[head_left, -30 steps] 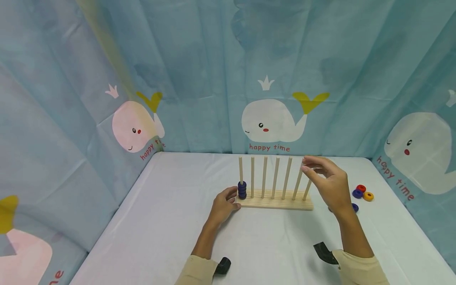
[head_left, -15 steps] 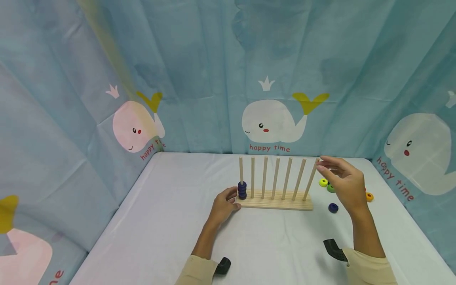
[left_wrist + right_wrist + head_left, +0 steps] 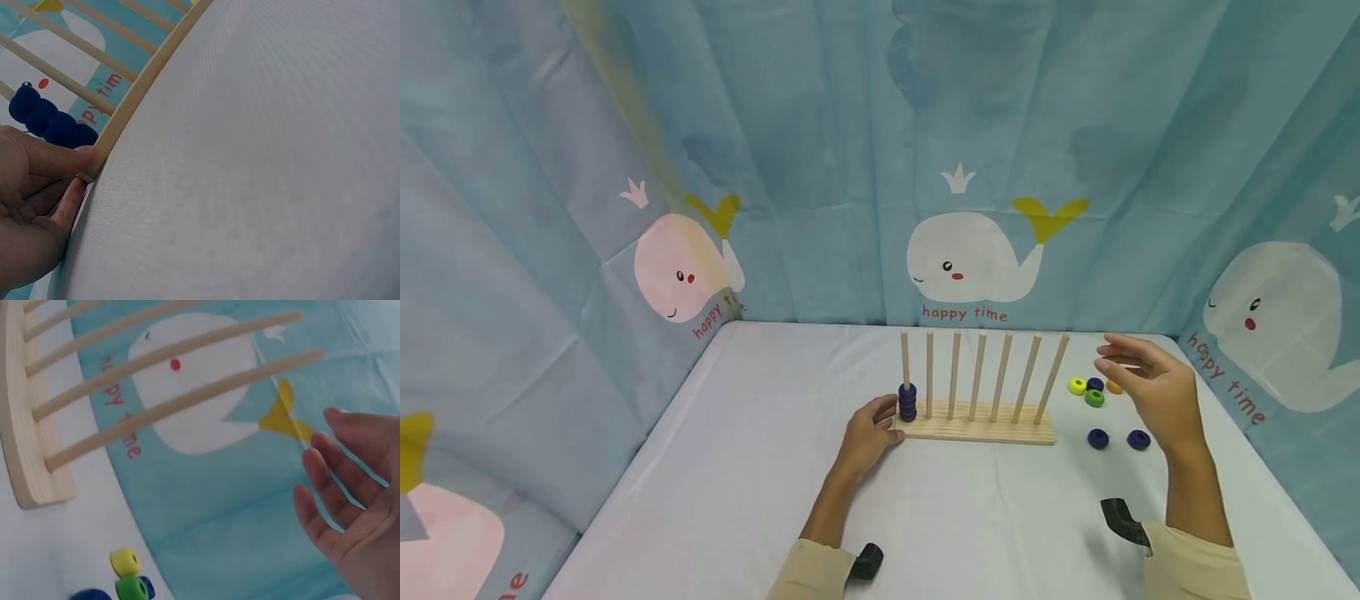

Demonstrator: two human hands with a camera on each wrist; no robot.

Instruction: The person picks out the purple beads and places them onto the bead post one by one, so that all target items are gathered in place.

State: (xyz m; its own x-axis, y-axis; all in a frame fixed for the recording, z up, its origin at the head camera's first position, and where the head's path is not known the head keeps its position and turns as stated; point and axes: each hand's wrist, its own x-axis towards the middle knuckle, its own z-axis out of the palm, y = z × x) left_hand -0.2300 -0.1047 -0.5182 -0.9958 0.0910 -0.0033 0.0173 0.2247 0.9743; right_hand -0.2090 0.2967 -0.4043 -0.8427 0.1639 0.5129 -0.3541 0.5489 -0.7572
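Observation:
A pale wooden peg rack [image 3: 977,429] with a row of upright pegs stands on the white table. On its leftmost peg sits a stack of dark blue beads [image 3: 907,404]; the other pegs are bare. My left hand [image 3: 867,433] pinches the left end of the rack's base, fingers and thumb at its corner in the left wrist view, just below the blue beads [image 3: 53,122]. Off the rack's right end, my right hand [image 3: 1161,396] hovers in the air. Its fingers are loosely bent and hold nothing in the right wrist view, beyond the peg tips.
Right of the rack lie loose beads: a yellow bead [image 3: 1077,386], a green bead [image 3: 1094,398], an orange bead [image 3: 1115,387] partly behind the right hand, and several blue ones, including a nearer blue bead [image 3: 1098,439]. A blue whale-print curtain [image 3: 820,167] encloses the table.
My right hand has moved right, from over the rack's right-hand pegs to beyond its end, uncovering the yellow, green and some blue beads. The left hand keeps its hold on the base.

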